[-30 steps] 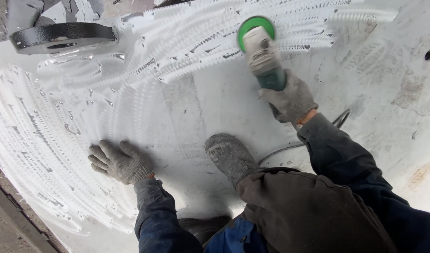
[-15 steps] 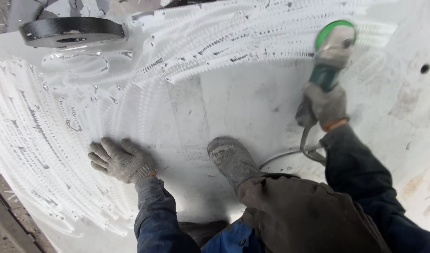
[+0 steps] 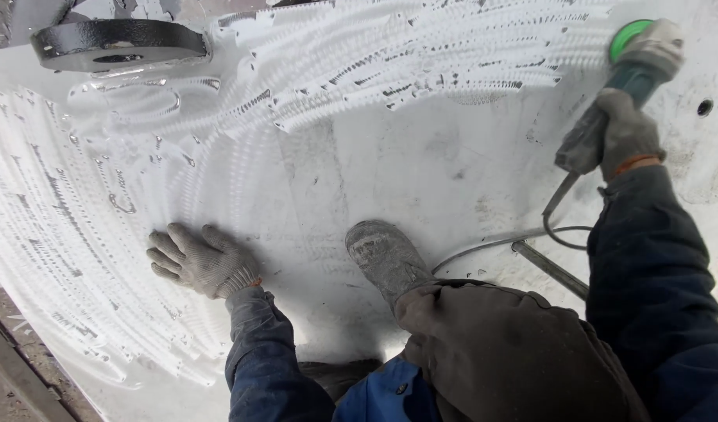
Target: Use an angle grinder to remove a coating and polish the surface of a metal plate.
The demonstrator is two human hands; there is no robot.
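Note:
My right hand (image 3: 621, 133), in a grey work glove, grips the body of a teal angle grinder (image 3: 636, 55) with a green disc guard, held against the white curved surface (image 3: 390, 172) at the upper right. My left hand (image 3: 198, 258), also gloved, lies flat with fingers spread on the white surface at the lower left. My dusty boot (image 3: 386, 258) rests on the surface between the two hands, with my bent knee just below it.
A dark round flange (image 3: 116, 43) sticks up at the top left. Ground streaks band the surface at left and top. The grinder's cable (image 3: 499, 242) loops by a metal bar (image 3: 550, 270) at right. Bare ground (image 3: 15, 367) shows at the lower left.
My right hand has carried the grinder from the top centre across to the far upper right. My left hand and boot have stayed in place.

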